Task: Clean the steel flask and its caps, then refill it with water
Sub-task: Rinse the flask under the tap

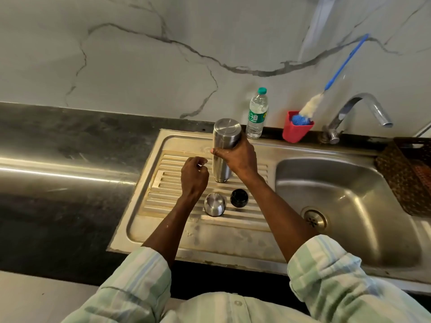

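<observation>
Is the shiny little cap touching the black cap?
Apart. In the head view, the steel cap and the black cap sit side by side on the drainboard, with ridges showing between them.

Soft, even daylight, fairly bright. A long white streak of glare lies across the dark table (58,173), and the sink (345,206) gleams. Shadows are faint. Straight edges bow outward toward the corners; the sleeves (326,276) look slightly soft.
</observation>
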{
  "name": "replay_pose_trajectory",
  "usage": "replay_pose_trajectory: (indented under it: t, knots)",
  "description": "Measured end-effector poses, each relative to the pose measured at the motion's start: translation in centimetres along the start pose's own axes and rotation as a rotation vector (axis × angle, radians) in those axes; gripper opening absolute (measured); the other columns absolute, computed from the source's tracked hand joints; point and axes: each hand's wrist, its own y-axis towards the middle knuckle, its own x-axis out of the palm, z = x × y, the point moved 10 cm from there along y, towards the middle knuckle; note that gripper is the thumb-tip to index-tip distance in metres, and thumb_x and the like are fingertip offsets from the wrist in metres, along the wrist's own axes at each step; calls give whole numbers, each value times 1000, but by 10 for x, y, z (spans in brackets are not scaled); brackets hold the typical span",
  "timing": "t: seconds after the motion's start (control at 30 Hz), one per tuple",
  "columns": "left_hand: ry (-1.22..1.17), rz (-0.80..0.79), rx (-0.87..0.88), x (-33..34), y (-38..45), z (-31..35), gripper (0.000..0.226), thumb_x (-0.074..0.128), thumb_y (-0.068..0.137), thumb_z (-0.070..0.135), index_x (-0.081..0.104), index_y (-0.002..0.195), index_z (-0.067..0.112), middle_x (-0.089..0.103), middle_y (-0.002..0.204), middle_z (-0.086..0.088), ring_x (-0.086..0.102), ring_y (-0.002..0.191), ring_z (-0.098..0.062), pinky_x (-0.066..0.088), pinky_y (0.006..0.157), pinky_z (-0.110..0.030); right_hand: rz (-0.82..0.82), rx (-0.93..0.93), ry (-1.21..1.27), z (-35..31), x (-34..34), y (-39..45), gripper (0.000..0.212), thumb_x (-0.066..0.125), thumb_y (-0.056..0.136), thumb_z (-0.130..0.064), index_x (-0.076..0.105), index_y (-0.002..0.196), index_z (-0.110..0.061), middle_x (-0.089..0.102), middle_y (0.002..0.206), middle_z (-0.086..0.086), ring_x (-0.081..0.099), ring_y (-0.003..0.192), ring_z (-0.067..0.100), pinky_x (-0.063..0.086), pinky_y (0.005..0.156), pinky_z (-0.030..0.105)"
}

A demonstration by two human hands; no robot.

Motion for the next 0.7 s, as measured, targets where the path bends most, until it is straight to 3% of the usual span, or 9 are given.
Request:
replay_pose_trajectory:
  t: [0.27, 0.7]
  knots:
    - [1, 8, 11, -1, 1, 2, 26, 55, 80, -5, 70, 99, 4, 68, 101, -8, 62, 90, -21, 51, 83, -33, -55, -9, 137, 2, 8, -1, 90, 89, 65, -36, 41, 136, -10, 59, 132, 9, 59, 117, 25, 47, 92, 29]
    - [39, 34, 28, -5, -1, 12, 22, 56, 82, -4, 68, 100, 3, 66, 98, -10, 59, 87, -21, 49, 77, -33, -98, -50, 194, 5, 13, -6, 96, 92, 60, -36, 39, 137, -15, 57, 134, 6, 56, 119, 20, 45, 90, 24]
